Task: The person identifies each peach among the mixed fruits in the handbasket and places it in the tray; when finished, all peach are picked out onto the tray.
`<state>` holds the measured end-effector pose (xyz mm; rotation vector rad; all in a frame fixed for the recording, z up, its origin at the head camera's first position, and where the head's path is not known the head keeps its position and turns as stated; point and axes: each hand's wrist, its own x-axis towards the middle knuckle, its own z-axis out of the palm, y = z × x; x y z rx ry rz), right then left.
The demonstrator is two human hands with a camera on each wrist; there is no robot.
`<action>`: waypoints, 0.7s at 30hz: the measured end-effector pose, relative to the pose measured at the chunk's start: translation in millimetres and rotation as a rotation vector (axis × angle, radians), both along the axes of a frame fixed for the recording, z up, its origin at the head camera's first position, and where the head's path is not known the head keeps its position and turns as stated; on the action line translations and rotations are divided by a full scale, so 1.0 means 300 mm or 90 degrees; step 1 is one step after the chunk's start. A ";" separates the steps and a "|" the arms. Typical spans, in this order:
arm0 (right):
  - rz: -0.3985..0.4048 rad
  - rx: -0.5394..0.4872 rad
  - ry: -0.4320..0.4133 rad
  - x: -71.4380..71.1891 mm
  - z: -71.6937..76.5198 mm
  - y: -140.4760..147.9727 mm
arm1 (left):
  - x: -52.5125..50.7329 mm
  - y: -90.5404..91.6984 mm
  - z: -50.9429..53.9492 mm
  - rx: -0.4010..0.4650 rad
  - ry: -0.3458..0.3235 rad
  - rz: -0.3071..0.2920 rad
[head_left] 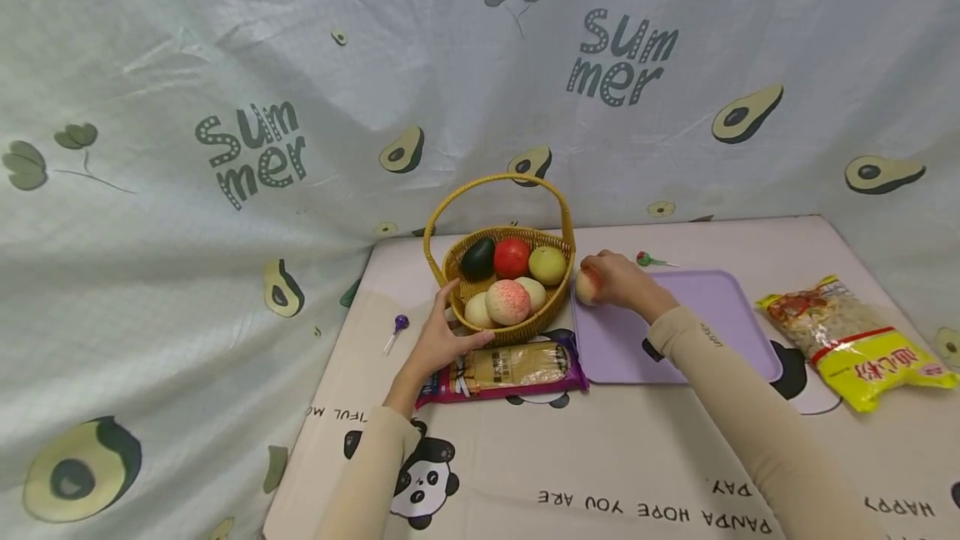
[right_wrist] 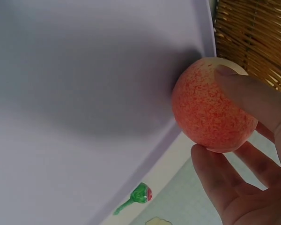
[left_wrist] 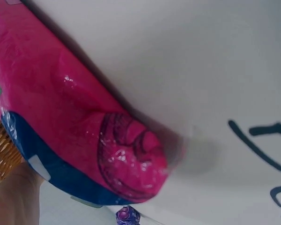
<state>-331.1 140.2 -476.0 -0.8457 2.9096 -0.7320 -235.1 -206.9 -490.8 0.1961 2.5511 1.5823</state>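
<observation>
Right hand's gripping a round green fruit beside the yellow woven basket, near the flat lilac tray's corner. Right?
Not green: the right hand grips a round red-and-cream fruit, as the right wrist view shows. It is beside the yellow woven basket, near a corner of the flat lilac tray.

A purple lollipop (head_left: 401, 322) is laid left of the left hand (head_left: 441, 342); a magenta-edged packet (head_left: 517, 365) is laid just right of that hand. Beyond the right hand (head_left: 621, 280), a red-and-green lollipop (head_left: 643, 258) is placed. Well right of the right hand, a yellow-labelled bag (head_left: 862, 348) is set. An avocado-print curtain (head_left: 450, 65) is hung beyond both hands.
</observation>
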 end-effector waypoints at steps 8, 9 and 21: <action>0.006 0.009 0.005 0.007 0.010 -0.028 | 0.021 0.010 0.042 0.016 0.010 0.000; 0.005 0.014 0.006 0.010 0.011 -0.034 | 0.021 0.009 0.043 0.015 0.010 0.000; -0.005 0.014 0.014 0.014 -0.012 -0.032 | 0.008 0.003 0.016 0.011 0.001 -0.002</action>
